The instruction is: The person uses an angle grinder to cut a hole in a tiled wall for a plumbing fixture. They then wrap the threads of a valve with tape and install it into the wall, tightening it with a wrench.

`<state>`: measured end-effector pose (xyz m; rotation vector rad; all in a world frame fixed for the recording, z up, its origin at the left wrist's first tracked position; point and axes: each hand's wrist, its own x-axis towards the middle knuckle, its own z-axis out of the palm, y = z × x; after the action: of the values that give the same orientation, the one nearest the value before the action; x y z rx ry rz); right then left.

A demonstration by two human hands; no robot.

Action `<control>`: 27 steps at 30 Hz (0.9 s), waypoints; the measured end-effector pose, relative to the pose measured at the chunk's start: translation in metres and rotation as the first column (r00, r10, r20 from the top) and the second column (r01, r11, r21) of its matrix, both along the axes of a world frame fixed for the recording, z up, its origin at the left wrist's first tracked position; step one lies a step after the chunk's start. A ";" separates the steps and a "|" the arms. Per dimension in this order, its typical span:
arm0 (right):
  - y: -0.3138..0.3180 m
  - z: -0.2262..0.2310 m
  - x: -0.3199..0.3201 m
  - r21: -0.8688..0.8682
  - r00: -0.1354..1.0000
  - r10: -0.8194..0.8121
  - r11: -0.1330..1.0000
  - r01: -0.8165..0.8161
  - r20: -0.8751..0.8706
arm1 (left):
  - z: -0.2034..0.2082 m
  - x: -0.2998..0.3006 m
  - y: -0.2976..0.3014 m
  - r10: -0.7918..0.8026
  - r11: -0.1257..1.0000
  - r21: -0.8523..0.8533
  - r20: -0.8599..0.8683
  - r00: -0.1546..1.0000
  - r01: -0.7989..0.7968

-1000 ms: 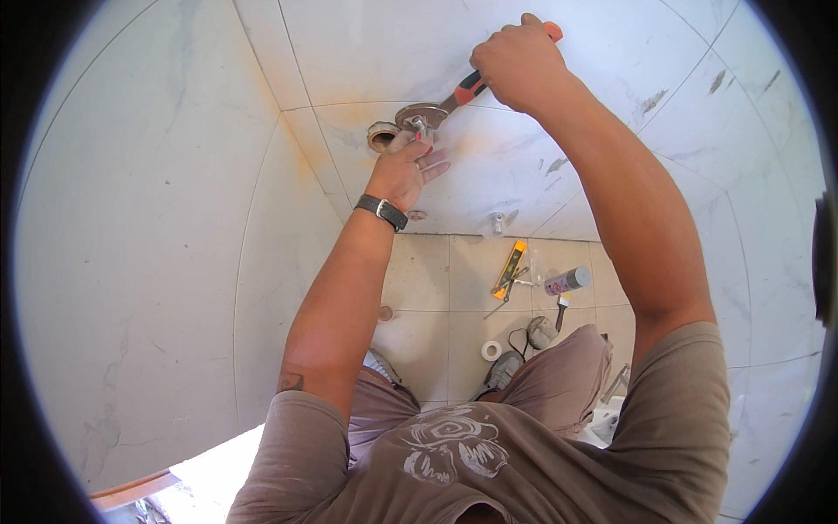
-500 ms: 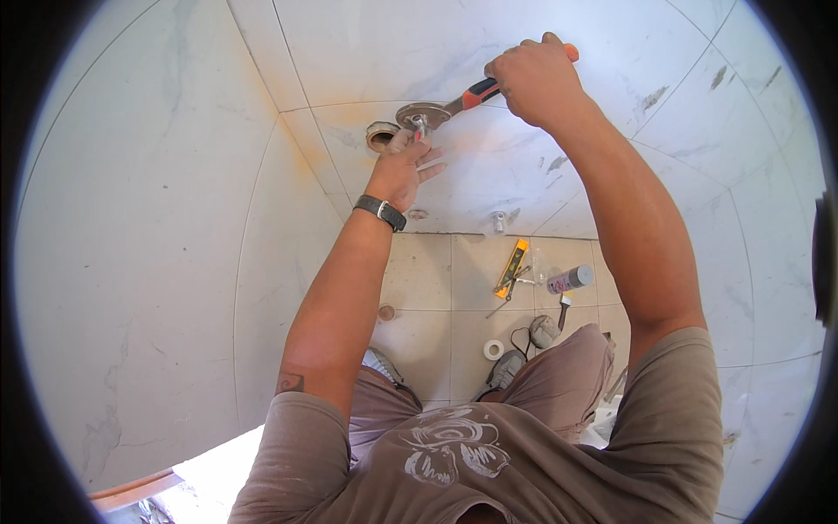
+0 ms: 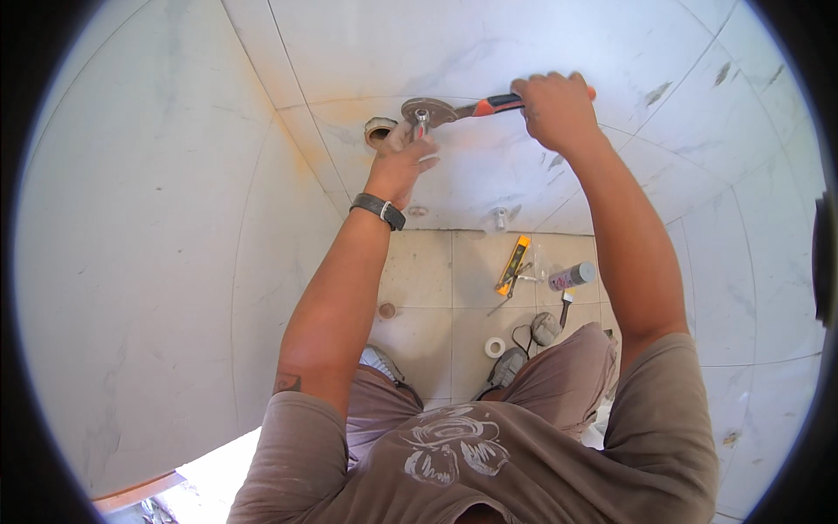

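My right hand (image 3: 559, 109) is closed round the orange-and-black handle of an adjustable wrench (image 3: 499, 105). The wrench's broad metal head (image 3: 429, 111) is against the tiled wall, around or beside a chrome angle valve (image 3: 422, 124) with a red mark. My left hand (image 3: 400, 166) has its thumb and forefinger at that valve, pinching it, with the other fingers loosely extended. Just left of these fingers, a round pipe opening (image 3: 380, 133) sits in the wall. How the wrench's jaws meet the fitting cannot be made out.
Lower on the wall a second chrome valve (image 3: 499, 218) sticks out. On the tiled floor lie a yellow spirit level (image 3: 513, 265), a spanner (image 3: 504, 301), a spray can (image 3: 572, 276), a brush (image 3: 566, 306) and a white tape roll (image 3: 494, 348). A side wall (image 3: 148, 262) stands close at left.
My right hand has swung down and slightly right, bringing the wrench handle from a steep slant to nearly level. My left hand stays at the valve, barely shifted.
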<state>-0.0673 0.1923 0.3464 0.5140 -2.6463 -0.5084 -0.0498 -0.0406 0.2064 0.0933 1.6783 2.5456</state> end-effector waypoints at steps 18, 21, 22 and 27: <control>-0.195 -0.333 0.006 -0.941 0.874 0.476 -0.330 0.071 -0.101 | 0.027 0.004 0.005 -0.113 0.233 -0.829 -0.542 0.833 -0.508; -0.231 -0.325 -0.001 -0.520 0.670 0.731 -0.626 0.581 -0.132 | 0.032 0.005 0.012 -0.138 0.052 -0.875 -0.483 0.865 -0.481; -0.238 -0.322 -0.003 -0.517 0.637 0.764 -0.587 0.624 -0.099 | 0.033 0.005 0.015 -0.156 -0.012 -0.886 -0.457 0.876 -0.464; -0.240 -0.314 -0.006 -0.566 0.621 0.780 -0.546 0.618 -0.074 | 0.031 0.003 0.005 -0.178 0.070 -0.863 -0.505 0.844 -0.501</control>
<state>-0.0731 -0.0481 0.0326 0.3497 -1.5473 3.0429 -0.0473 -0.0356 0.2373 0.4885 3.4053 0.7171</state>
